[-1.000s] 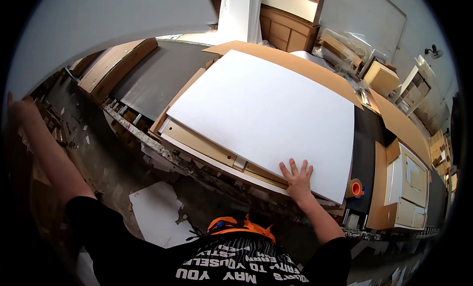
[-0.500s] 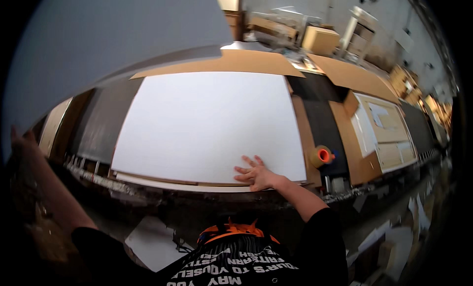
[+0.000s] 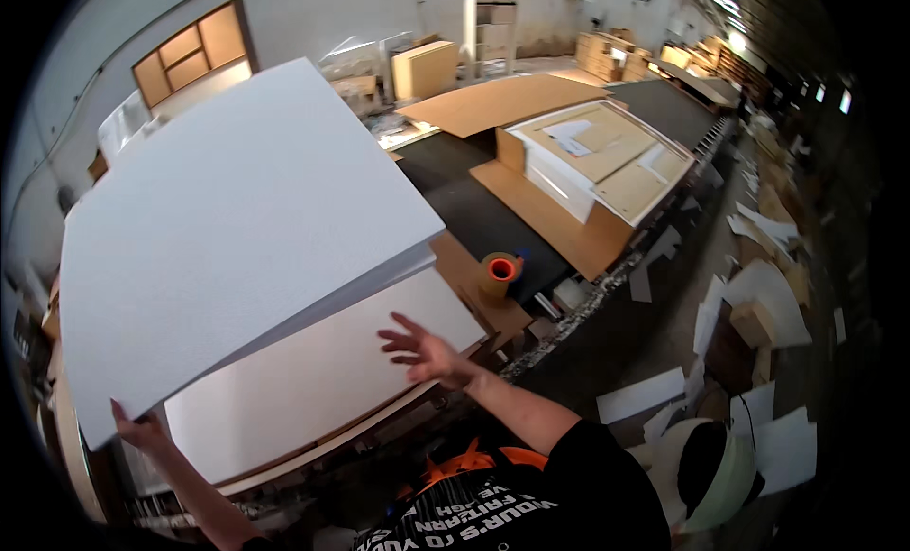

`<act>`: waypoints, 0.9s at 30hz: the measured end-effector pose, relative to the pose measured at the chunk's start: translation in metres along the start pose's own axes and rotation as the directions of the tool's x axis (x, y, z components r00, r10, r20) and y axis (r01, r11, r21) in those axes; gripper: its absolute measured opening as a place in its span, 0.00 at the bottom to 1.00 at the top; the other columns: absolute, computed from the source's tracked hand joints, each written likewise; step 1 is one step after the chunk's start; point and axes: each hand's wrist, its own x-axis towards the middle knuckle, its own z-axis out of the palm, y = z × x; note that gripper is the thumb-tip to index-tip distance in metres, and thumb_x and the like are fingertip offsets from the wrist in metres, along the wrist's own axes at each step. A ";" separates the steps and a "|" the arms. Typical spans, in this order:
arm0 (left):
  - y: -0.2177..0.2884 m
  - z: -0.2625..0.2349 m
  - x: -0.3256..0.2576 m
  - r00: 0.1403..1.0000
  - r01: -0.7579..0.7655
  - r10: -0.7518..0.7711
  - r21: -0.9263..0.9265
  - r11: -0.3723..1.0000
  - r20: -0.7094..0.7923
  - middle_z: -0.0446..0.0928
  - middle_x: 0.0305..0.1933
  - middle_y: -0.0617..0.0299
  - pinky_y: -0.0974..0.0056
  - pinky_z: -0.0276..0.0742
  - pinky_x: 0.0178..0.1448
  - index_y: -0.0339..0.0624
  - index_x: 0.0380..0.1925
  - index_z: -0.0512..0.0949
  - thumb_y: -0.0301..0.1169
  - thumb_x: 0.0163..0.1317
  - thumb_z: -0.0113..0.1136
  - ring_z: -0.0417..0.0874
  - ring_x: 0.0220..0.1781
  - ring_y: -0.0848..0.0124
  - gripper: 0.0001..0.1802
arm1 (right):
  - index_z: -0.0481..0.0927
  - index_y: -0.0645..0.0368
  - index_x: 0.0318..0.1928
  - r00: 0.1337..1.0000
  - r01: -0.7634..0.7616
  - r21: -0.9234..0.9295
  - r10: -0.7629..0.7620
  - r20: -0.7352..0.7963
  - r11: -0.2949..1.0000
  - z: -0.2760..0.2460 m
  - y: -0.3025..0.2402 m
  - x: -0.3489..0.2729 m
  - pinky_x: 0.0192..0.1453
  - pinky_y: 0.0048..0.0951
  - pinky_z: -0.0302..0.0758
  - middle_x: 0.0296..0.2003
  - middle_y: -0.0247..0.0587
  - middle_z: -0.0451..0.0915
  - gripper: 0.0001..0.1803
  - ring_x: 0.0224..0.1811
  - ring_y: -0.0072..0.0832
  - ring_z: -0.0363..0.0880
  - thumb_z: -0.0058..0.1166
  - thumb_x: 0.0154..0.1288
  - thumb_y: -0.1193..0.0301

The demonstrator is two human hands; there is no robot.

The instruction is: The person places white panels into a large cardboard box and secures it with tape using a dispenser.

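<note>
The step in hand was judged to be placing the upper white board [image 3: 256, 219] over the lower white board [image 3: 332, 361], the near edges not yet aligned. The left hand [image 3: 142, 430] grasped the upper board's near corner, the board extending from those fingers toward one o'clock. The right hand [image 3: 434, 358] was released, fingers spread above the lower board; the upper board's edge lay near them, at eleven o'clock, apparently untouched. The next move appeared to call for right-hand support and squaring. A tape roll [image 3: 499, 274] stood at one o'clock from the right hand.
</note>
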 end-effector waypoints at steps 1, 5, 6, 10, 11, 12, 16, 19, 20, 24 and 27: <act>-0.038 0.014 -0.031 0.997 0.078 -0.078 -0.072 0.994 0.014 0.83 0.51 0.50 0.56 0.88 0.50 0.31 0.54 0.76 0.36 0.68 0.61 0.85 0.49 0.57 0.21 | 0.35 0.53 0.80 1.000 0.011 0.027 -0.011 -0.007 1.000 0.015 0.005 -0.002 0.77 0.43 0.59 0.75 0.52 0.55 0.67 0.74 0.42 0.60 0.71 0.49 0.63; -0.148 0.097 -0.216 0.928 0.372 -0.364 -0.140 0.918 0.076 0.79 0.56 0.48 0.50 0.80 0.64 0.30 0.57 0.74 0.34 0.67 0.59 0.81 0.58 0.55 0.23 | 0.37 0.60 0.76 0.906 0.311 0.183 -0.232 -0.354 0.933 0.051 -0.008 0.023 0.75 0.41 0.60 0.70 0.49 0.55 0.67 0.70 0.37 0.60 0.78 0.51 0.61; -0.159 0.117 -0.258 0.896 0.443 -0.439 -0.116 0.889 0.064 0.79 0.56 0.50 0.52 0.79 0.64 0.32 0.57 0.74 0.34 0.68 0.58 0.81 0.58 0.55 0.22 | 0.42 0.61 0.73 0.769 0.401 0.170 -0.230 -0.597 0.900 0.053 -0.020 0.027 0.73 0.40 0.61 0.66 0.47 0.58 0.59 0.67 0.34 0.61 0.76 0.54 0.63; -0.209 0.171 -0.360 0.835 0.498 -0.467 -0.039 0.866 0.292 0.76 0.59 0.54 0.54 0.79 0.62 0.39 0.60 0.70 0.34 0.69 0.58 0.78 0.61 0.60 0.22 | 0.49 0.63 0.68 0.494 0.584 0.094 -0.260 -0.830 0.806 -0.013 -0.075 0.003 0.64 0.35 0.72 0.62 0.45 0.64 0.44 0.63 0.31 0.67 0.67 0.61 0.73; -0.212 0.192 -0.389 0.812 0.534 -0.506 -0.019 0.845 0.290 0.77 0.56 0.56 0.55 0.80 0.61 0.40 0.57 0.72 0.36 0.70 0.57 0.79 0.58 0.62 0.19 | 0.51 0.63 0.68 0.449 0.566 0.101 -0.202 -0.871 0.818 -0.027 -0.107 -0.013 0.61 0.34 0.75 0.62 0.46 0.65 0.42 0.62 0.32 0.70 0.65 0.61 0.77; -0.208 0.212 -0.414 0.772 0.582 -0.564 0.032 0.813 0.293 0.78 0.54 0.58 0.56 0.80 0.59 0.40 0.53 0.74 0.37 0.71 0.57 0.80 0.56 0.63 0.17 | 0.53 0.62 0.68 0.296 0.614 0.007 -0.222 -0.929 0.790 -0.033 -0.111 -0.018 0.62 0.35 0.75 0.62 0.47 0.65 0.40 0.63 0.33 0.70 0.63 0.61 0.78; -0.236 0.251 -0.500 0.546 0.549 -0.472 0.130 0.826 0.692 0.67 0.69 0.54 0.47 0.77 0.64 0.60 0.75 0.49 0.37 0.67 0.63 0.76 0.65 0.50 0.43 | 0.67 0.56 0.60 0.271 0.700 0.006 -0.258 -0.927 0.714 -0.154 -0.186 -0.060 0.37 0.28 0.79 0.50 0.37 0.74 0.28 0.47 0.27 0.78 0.61 0.60 0.79; -0.248 0.254 -0.521 0.320 0.379 -0.526 0.402 0.834 0.788 0.63 0.72 0.46 0.47 0.77 0.64 0.55 0.79 0.39 0.37 0.55 0.75 0.79 0.63 0.46 0.62 | 0.75 0.53 0.54 0.251 0.633 -0.038 -0.251 -0.935 0.773 -0.317 -0.255 -0.098 0.43 0.36 0.80 0.46 0.37 0.78 0.22 0.48 0.31 0.78 0.62 0.58 0.70; -0.244 0.255 -0.525 0.296 0.366 -0.604 0.496 0.788 0.740 0.65 0.71 0.46 0.48 0.76 0.65 0.52 0.78 0.40 0.35 0.51 0.78 0.79 0.63 0.47 0.64 | 0.74 0.54 0.55 0.268 0.585 -0.038 -0.237 -0.934 0.810 -0.369 -0.278 -0.109 0.45 0.37 0.80 0.47 0.38 0.77 0.24 0.49 0.32 0.78 0.63 0.58 0.67; -0.284 0.212 -0.513 0.371 0.309 -0.727 0.661 0.684 0.578 0.77 0.61 0.48 0.55 0.77 0.64 0.44 0.72 0.62 0.27 0.57 0.74 0.80 0.61 0.57 0.44 | 0.72 0.57 0.59 0.258 0.301 -0.015 -0.096 -0.961 0.954 -0.558 -0.367 -0.242 0.53 0.41 0.78 0.52 0.45 0.75 0.33 0.52 0.35 0.77 0.65 0.57 0.55; -0.296 0.168 -0.484 0.459 -0.455 -0.451 0.639 0.621 0.765 0.82 0.54 0.49 0.58 0.81 0.57 0.42 0.60 0.74 0.28 0.57 0.73 0.85 0.54 0.57 0.29 | 0.70 0.60 0.62 0.147 0.203 0.060 0.030 -0.989 0.977 -0.622 -0.400 -0.338 0.60 0.44 0.76 0.55 0.49 0.74 0.41 0.54 0.36 0.76 0.67 0.56 0.46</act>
